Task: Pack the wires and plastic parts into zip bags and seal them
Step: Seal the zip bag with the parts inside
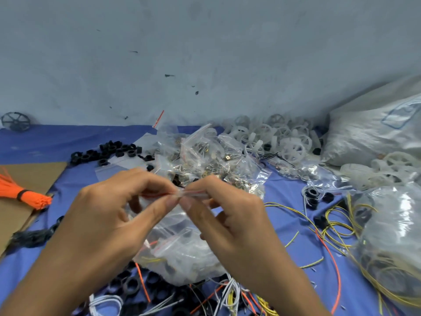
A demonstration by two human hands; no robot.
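— Since the zip bag seems limp and slippery, where to hold it?
— By its seal strip; left hand and right hand pinch it there, above the bag pile.

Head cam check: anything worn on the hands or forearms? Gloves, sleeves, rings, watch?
Nothing worn. The left hand and right hand are bare: no gloves, rings or wristbands. Both forearms are uncovered down to the frame edge, with no sleeve or watch in view. The thumbnails that show look short and unpainted.
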